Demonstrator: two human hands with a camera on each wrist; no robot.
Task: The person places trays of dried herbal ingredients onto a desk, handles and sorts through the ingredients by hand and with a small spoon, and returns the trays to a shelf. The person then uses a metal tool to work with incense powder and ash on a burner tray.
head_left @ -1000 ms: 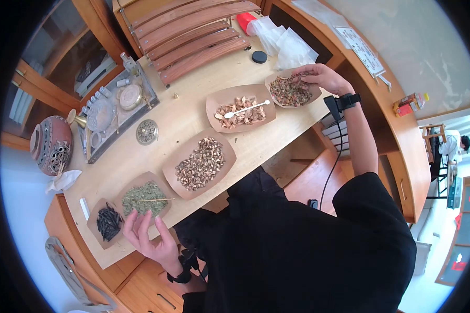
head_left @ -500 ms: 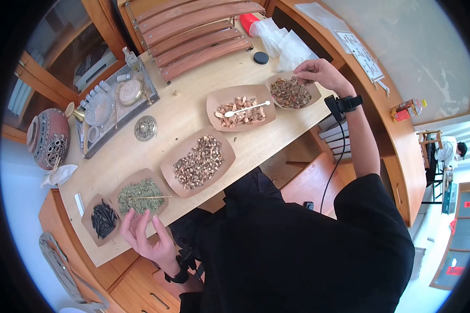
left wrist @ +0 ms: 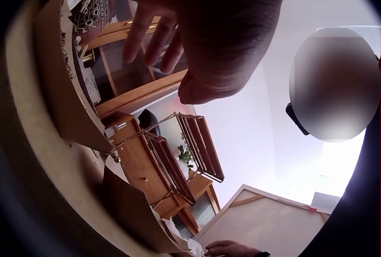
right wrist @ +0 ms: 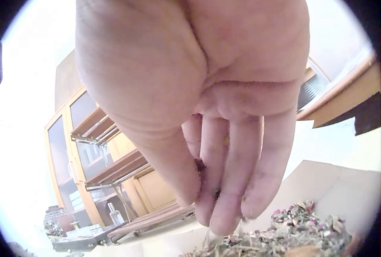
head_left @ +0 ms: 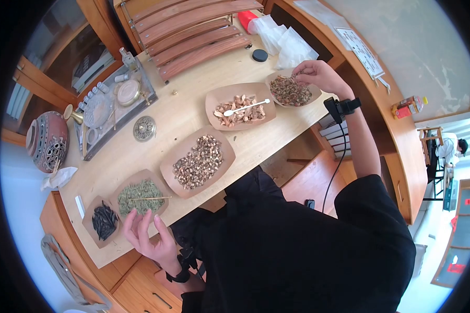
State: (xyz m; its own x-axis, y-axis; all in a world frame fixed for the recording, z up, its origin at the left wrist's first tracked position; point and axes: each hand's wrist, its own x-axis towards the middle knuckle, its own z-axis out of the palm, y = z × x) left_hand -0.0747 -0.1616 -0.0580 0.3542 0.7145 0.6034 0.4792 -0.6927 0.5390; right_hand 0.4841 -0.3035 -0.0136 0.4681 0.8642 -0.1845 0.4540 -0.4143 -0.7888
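Over the far-right paper tray (head_left: 312,98), my right hand (head_left: 322,78) points its fingers down at a mix of dried leaves and reddish flower bits (head_left: 290,92). In the right wrist view, thumb and fingers pinch a little of the dried mix (right wrist: 200,166), dark red between them, close above the heap (right wrist: 297,233). My left hand (head_left: 154,242), fingers loosely bent and holding nothing, hovers at the near edge of a tray of dried green herb (head_left: 141,193). A thin stick (head_left: 150,198) lies across that herb.
Between the hands stand a tray of brown chopped pieces (head_left: 198,161) and one of pale slices (head_left: 240,117) with a small white spoon (head_left: 245,108). Black strips (head_left: 104,221) fill the leftmost tray. Behind are a round metal burner (head_left: 144,129), a tray of vessels (head_left: 154,96) and a wooden rack (head_left: 193,41).
The fingers of my right hand have drawn together and lifted slightly from the flower mix. My left hand keeps its place by the green herb. The head view has shifted a little.
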